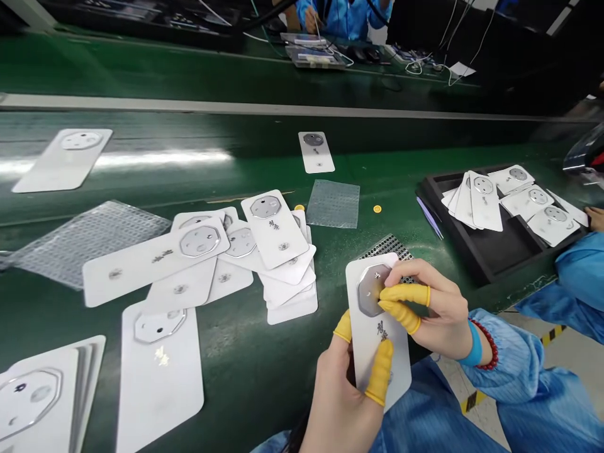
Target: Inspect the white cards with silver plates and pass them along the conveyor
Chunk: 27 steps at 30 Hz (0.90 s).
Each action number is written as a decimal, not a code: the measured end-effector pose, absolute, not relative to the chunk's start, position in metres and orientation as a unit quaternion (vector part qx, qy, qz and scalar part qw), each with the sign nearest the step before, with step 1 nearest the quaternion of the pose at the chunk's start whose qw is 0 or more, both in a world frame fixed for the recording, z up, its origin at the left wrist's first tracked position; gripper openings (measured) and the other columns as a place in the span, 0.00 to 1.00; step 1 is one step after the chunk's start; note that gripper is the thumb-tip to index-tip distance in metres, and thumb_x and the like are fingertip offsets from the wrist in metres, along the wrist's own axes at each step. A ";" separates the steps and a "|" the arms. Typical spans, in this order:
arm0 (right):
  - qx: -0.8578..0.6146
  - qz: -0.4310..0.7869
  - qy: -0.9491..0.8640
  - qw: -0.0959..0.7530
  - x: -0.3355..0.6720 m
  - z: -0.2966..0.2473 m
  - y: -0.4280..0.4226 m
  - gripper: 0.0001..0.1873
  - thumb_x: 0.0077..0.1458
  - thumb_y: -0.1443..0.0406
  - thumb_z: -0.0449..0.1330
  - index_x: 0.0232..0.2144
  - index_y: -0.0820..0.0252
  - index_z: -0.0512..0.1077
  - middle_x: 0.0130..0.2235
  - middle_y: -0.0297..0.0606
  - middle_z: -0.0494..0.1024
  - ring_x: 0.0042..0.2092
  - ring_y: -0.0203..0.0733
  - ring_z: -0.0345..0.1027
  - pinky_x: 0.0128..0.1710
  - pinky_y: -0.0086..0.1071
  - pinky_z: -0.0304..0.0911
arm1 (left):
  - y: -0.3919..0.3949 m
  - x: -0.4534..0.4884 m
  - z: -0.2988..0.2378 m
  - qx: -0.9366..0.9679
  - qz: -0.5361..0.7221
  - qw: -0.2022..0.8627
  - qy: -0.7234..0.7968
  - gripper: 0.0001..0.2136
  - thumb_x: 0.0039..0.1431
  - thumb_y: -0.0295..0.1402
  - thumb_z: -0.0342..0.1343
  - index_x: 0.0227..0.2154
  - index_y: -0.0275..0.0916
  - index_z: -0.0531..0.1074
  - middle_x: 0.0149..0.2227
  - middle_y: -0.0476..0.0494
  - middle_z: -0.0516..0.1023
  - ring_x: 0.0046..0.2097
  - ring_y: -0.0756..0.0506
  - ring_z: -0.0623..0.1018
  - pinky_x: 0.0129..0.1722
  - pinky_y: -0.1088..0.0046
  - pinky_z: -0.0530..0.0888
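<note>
Grip of both hands clenched on one white card: left hand beneath its lower edge, yellow finger cots pressed against the face; right hand across the upper part, two cotted fingers just beside an octagonal silver plate. Dark printed characters below the plate, too small and angled to read. Card raised above the green tabletop, near a black perforated plate. Red bead bracelet and blue wristband on the right wrist; blue sleeves on both arms.

Left of the hands, a loose heap of matching cards, overlapping and skewed, with glossy octagons and more unreadable marks. Clear bubbled sheets lying flat on either side of the heap. Small yellow disc alone on smooth green surface, with open room between the heap and a black tray of further cards at right. Thin blue sticks along the tray's left edge. Beyond a pale rail, a co-worker in blue at a far bench.
</note>
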State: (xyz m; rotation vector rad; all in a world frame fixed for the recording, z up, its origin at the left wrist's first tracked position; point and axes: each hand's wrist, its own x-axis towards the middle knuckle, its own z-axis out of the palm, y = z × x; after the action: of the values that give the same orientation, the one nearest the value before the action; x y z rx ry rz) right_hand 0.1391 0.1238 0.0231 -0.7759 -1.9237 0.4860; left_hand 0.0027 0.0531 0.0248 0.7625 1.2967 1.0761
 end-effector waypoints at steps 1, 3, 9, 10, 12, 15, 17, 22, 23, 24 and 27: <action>-0.321 0.190 -0.791 0.485 0.139 0.022 0.122 0.06 0.57 0.74 0.60 0.36 0.61 0.73 0.37 0.41 0.74 0.40 0.40 0.71 0.39 0.35 0.72 | 0.052 0.004 0.024 0.326 0.467 0.598 0.564 0.20 0.52 0.38 0.62 0.49 0.39 0.73 0.42 0.42 0.83 0.36 0.43 0.80 0.28 0.75 0.74; -0.318 0.164 -0.810 0.464 0.142 0.020 0.118 0.08 0.58 0.74 0.58 0.39 0.62 0.72 0.37 0.41 0.76 0.39 0.40 0.72 0.41 0.36 0.73 | 0.050 0.005 0.022 0.321 0.473 0.585 0.575 0.20 0.52 0.39 0.62 0.49 0.40 0.74 0.43 0.42 0.83 0.37 0.42 0.81 0.27 0.75 0.74; -0.281 0.088 -0.885 0.361 0.156 0.020 0.111 0.13 0.62 0.75 0.49 0.45 0.68 0.70 0.41 0.46 0.80 0.45 0.40 0.75 0.50 0.39 0.72 | 0.045 0.006 0.020 0.345 0.475 0.574 0.570 0.18 0.52 0.37 0.62 0.47 0.39 0.74 0.38 0.43 0.84 0.31 0.45 0.80 0.24 0.75 0.73; -0.280 0.079 -0.889 0.354 0.157 0.019 0.111 0.13 0.62 0.75 0.49 0.45 0.70 0.70 0.41 0.47 0.80 0.45 0.40 0.75 0.51 0.38 0.72 | 0.044 0.006 0.020 0.348 0.474 0.578 0.566 0.18 0.53 0.37 0.62 0.47 0.39 0.74 0.36 0.44 0.84 0.31 0.45 0.80 0.25 0.75 0.73; -0.267 0.056 -0.895 0.353 0.159 0.016 0.110 0.11 0.61 0.74 0.51 0.43 0.70 0.72 0.41 0.49 0.80 0.46 0.42 0.75 0.50 0.40 0.73 | 0.044 0.006 0.020 0.342 0.472 0.589 0.560 0.17 0.53 0.36 0.62 0.47 0.39 0.73 0.35 0.45 0.84 0.32 0.45 0.80 0.27 0.76 0.75; -0.241 0.022 -0.903 0.356 0.159 0.009 0.107 0.09 0.59 0.73 0.53 0.40 0.71 0.73 0.44 0.54 0.79 0.49 0.48 0.74 0.47 0.44 0.75 | 0.045 0.005 0.021 0.312 0.478 0.608 0.551 0.17 0.52 0.35 0.63 0.46 0.40 0.74 0.37 0.45 0.83 0.34 0.45 0.81 0.32 0.74 0.77; -0.233 0.016 -0.910 0.343 0.160 0.005 0.103 0.10 0.59 0.73 0.53 0.40 0.75 0.72 0.46 0.59 0.77 0.52 0.53 0.71 0.47 0.47 0.74 | 0.046 0.005 0.021 0.299 0.483 0.616 0.546 0.17 0.51 0.35 0.64 0.45 0.40 0.74 0.38 0.45 0.83 0.35 0.45 0.81 0.35 0.73 0.78; -0.228 0.027 -0.927 0.298 0.162 0.002 0.094 0.13 0.58 0.75 0.51 0.43 0.79 0.71 0.50 0.64 0.74 0.60 0.59 0.61 0.49 0.51 0.73 | 0.045 0.006 0.020 0.282 0.477 0.618 0.558 0.19 0.47 0.35 0.67 0.44 0.39 0.75 0.38 0.42 0.82 0.37 0.41 0.82 0.36 0.69 0.79; -0.225 0.034 -0.927 0.299 0.162 0.002 0.094 0.13 0.58 0.75 0.51 0.43 0.79 0.71 0.50 0.64 0.74 0.60 0.58 0.61 0.49 0.50 0.74 | 0.044 0.007 0.020 0.278 0.476 0.618 0.560 0.19 0.47 0.36 0.67 0.43 0.39 0.75 0.38 0.41 0.82 0.37 0.40 0.82 0.35 0.69 0.79; -0.222 0.044 -0.925 0.304 0.162 0.003 0.094 0.13 0.59 0.75 0.51 0.42 0.79 0.71 0.49 0.64 0.74 0.60 0.58 0.62 0.49 0.49 0.74 | 0.044 0.007 0.021 0.275 0.477 0.618 0.561 0.19 0.47 0.36 0.67 0.43 0.39 0.75 0.38 0.41 0.82 0.37 0.40 0.82 0.35 0.69 0.79; -0.217 0.076 -0.916 0.328 0.162 0.004 0.097 0.13 0.60 0.74 0.50 0.44 0.79 0.70 0.48 0.64 0.74 0.58 0.56 0.64 0.49 0.47 0.74 | 0.044 0.007 0.022 0.272 0.485 0.615 0.559 0.18 0.48 0.36 0.66 0.43 0.40 0.75 0.37 0.43 0.82 0.35 0.42 0.81 0.35 0.70 0.79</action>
State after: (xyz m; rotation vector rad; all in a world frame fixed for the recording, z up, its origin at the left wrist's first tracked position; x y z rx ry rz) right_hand 0.1618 0.0971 0.0036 -0.5674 -2.3989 0.1990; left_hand 0.0075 0.0439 0.0215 0.6265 1.2878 1.1167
